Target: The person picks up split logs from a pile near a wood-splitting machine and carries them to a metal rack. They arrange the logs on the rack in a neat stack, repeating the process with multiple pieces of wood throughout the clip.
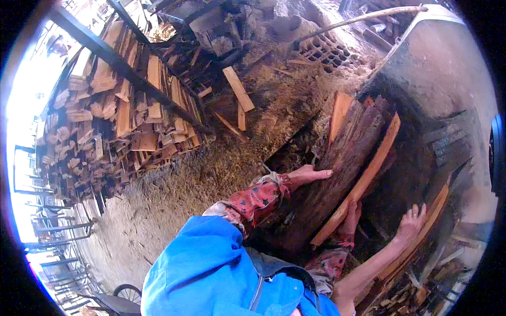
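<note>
My right hand (411, 223) lies against the inner edge of a long split slab of wood (435, 208) at the right. Its fingers are stretched and slightly apart. My left hand does not show. Two bare feet come out of red patterned trouser cuffs: the left foot (308, 175) rests against a thick bark-covered slab (350, 145), and the right foot (352, 215) touches a narrow orange-brown split piece (363, 181). This piece lies aslant beside the bark slab. Blue cloth (195, 268) covers the lower middle of the view.
A large stack of split firewood (126, 116) stands at the left behind a dark metal bar (124, 68). Loose pieces (238, 88) lie on the chip-strewn ground ahead. A pale curved wall (437, 63) rises at the far right, with a long pole (363, 20) leaning near it. Wood scraps (406, 300) lie lower right.
</note>
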`<action>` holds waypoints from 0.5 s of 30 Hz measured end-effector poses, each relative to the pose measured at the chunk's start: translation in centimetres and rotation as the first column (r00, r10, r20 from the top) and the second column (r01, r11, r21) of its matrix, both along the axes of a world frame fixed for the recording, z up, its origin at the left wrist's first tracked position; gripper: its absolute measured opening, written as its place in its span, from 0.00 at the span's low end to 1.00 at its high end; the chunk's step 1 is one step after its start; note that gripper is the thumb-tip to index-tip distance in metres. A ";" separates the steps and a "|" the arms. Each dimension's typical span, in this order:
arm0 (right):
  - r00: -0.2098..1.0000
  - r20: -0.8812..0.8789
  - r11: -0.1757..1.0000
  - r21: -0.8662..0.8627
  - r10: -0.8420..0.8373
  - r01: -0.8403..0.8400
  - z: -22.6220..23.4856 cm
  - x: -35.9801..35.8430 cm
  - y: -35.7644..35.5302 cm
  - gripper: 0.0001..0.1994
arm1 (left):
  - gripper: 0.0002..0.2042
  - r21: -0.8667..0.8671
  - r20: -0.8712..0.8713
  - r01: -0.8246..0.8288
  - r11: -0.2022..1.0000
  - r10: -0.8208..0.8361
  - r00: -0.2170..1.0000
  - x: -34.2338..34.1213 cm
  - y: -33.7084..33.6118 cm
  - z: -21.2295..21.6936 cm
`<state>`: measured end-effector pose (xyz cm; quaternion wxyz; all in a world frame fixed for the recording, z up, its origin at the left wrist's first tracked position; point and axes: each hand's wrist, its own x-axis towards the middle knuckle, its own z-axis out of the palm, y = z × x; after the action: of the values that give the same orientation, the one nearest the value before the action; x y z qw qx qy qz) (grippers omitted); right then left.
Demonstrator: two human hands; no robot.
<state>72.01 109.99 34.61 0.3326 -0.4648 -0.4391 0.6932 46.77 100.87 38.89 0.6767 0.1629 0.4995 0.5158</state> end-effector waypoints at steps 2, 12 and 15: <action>0.999 0.012 0.995 0.088 0.051 -0.051 0.0 -0.1 0.3 0.29 | 0.40 -0.004 -0.101 -0.012 1.000 0.011 0.995 0.1 0.2 -0.6; 0.972 0.160 0.975 0.117 0.171 -0.190 -0.6 1.3 -1.8 0.34 | 0.42 0.144 -0.002 -0.082 0.986 0.083 0.997 0.7 -5.5 -0.2; 0.967 0.117 0.962 0.128 0.225 -0.239 -0.2 0.1 -3.9 0.35 | 0.43 0.134 -0.008 -0.106 0.985 0.109 0.994 0.1 -8.2 -0.4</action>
<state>72.12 106.14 34.44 0.2582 -0.4199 -0.5549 0.6701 46.82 92.67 38.52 0.6316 0.1847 0.4771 0.5825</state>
